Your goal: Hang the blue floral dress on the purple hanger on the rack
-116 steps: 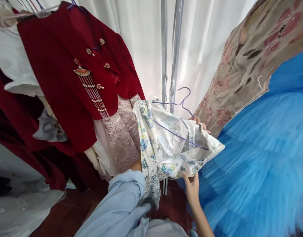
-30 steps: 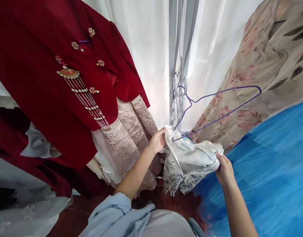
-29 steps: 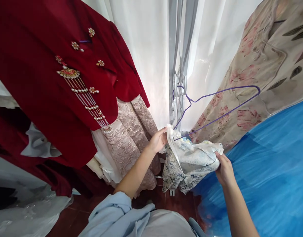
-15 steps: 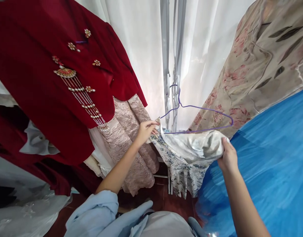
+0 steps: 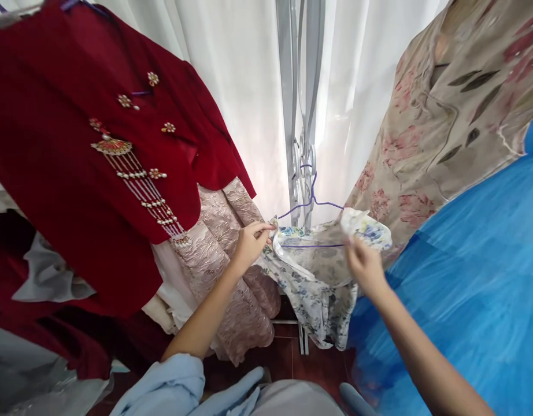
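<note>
A white floral-print garment [image 5: 301,289] hangs in front of me, its neckline spread wide and its lower part dangling. Purple wire shows above and inside it: a clothes hanger [image 5: 313,199], hooked to the grey metal stand. My left hand [image 5: 250,245] pinches the garment's left shoulder edge at the hanger's left end. At the other side my right hand [image 5: 364,260] grips the neckline's right edge, slightly blurred. The right shoulder of the garment lies over the hanger's right arm, which it hides.
On the left hang a dark red jacket [image 5: 162,144] with beaded brooches and a pink brocade skirt [image 5: 232,277]. A beige floral dress [image 5: 414,150] and blue tulle [image 5: 457,271] fill the right. Behind are a grey metal stand [image 5: 288,69] and white curtains [image 5: 232,69].
My right hand has moved left and pulled the garment's right shoulder up over the hanger's right end, which was bare before. My left hand keeps its pinch.
</note>
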Motion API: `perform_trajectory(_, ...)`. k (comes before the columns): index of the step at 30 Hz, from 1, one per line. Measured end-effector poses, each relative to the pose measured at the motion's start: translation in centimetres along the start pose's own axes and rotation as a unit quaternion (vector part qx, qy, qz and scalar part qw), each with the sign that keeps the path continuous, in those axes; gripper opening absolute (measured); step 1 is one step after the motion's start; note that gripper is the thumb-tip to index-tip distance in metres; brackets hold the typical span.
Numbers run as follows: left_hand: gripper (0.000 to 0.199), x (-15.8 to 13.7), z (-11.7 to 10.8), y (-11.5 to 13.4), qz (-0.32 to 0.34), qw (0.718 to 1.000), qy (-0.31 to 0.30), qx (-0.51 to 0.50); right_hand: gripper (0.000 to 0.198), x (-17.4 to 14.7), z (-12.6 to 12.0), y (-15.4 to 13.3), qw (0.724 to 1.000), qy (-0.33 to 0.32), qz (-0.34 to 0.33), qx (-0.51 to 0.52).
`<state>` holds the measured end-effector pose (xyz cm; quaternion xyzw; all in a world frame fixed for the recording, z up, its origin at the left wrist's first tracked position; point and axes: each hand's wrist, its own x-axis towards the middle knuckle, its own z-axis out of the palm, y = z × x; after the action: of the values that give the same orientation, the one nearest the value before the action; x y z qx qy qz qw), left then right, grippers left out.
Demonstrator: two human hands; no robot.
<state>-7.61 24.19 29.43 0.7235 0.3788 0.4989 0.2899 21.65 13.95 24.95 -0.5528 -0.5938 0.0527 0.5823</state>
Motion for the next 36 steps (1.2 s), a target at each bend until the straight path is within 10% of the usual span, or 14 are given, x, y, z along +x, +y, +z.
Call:
perform_trajectory(7, 0.017, -1.2, -0.2, 0.1, 0.073, 0.997, 0.014, 0.027, 0.049, -7.7, 6.3, 1.6, 0.977, -0.207, 0.049, 0.006)
perform_trajectory(14, 0.021, -7.3, 3.7, -4.0, 0.189, 0.960, 0.189, 0.084, 0.042, -11.6, 9.6, 6.5, 0.966, -0.150, 0.207, 0.018)
perform_trajectory(23, 0.029, -18.8, 12.6, -14.5, -0.122, 0.981, 0.148, -0.014, 0.031, -11.9, 17.6, 8.8, 0.909, -0.272, 0.294, -0.116)
perform_trajectory(36, 0.034, -23.8, 12.6, -18.0, -0.242, 0.963, 0.108, -0.053, 0.057, -13.8, 20.9, 7.9, 0.903, -0.197, 0.344, -0.167)
